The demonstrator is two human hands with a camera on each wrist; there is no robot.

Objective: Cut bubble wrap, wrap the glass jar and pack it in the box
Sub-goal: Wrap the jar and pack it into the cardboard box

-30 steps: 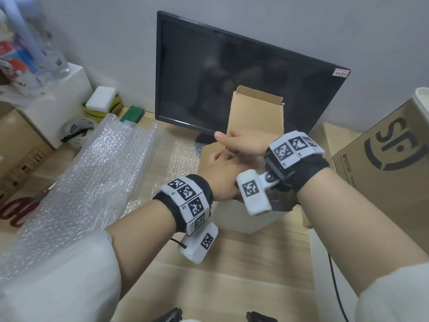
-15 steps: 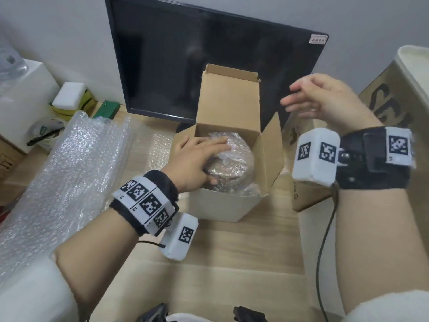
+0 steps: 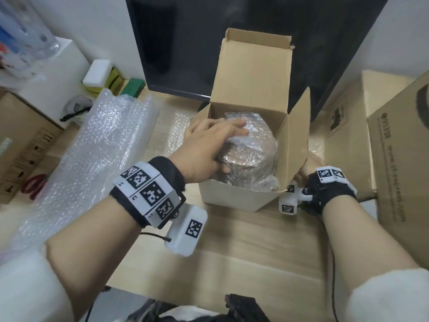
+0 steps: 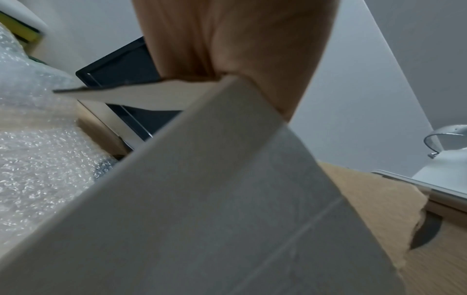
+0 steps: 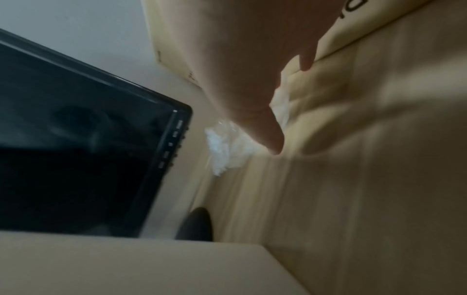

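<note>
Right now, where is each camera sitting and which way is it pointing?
Head: above the desk, looking down at the open box; both forearms show, left hand on the wrapped jar.
Left wrist: low against the box's white outside, facing the monitor; palm shows.
Right wrist: beside the box, blurred; right hand shows.
All three share the monitor.

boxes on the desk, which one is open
The small box in front of the monitor: its flaps stand up and the wrapped jar sits inside. The others are shut.

Both forearms wear black wrist straps (image 3: 167, 180) with white square-code tags, a white camera block (image 3: 186, 231) with thin black cable, and white sleeves (image 3: 30, 289)
</note>
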